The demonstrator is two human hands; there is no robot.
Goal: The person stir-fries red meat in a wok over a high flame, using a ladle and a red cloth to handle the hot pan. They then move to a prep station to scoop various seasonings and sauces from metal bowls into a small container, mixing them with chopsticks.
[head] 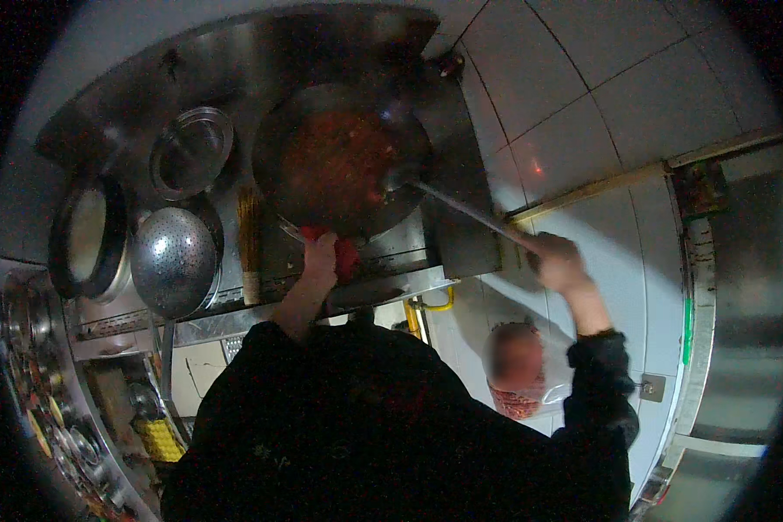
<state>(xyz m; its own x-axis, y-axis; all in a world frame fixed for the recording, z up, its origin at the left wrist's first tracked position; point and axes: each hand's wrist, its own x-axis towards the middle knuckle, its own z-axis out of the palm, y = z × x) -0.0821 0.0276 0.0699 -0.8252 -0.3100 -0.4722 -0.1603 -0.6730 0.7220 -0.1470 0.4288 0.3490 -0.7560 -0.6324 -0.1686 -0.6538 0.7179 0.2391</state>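
Observation:
A large dark wok [271,153] sits on the stove with reddish-brown food [339,163] in it. My left hand [320,258] is closed around a red cloth [346,258] at the wok's near rim, beside a metal handle loop. My right hand [558,261] grips the long handle of a metal ladle [457,207]; the ladle's bowl rests in the food at the wok's right side. What the ladle's bowl holds is too dark to tell. Just left of the wok lies a bamboo wok brush [249,241], its bristles pointing away from me.
Left on the steel stove stand a perforated metal strainer [173,261], a round metal basin [192,153] and a dark pan with pale contents [88,235]. Several metal containers [72,444] line the far left. A tiled wall [561,117] rises at the right.

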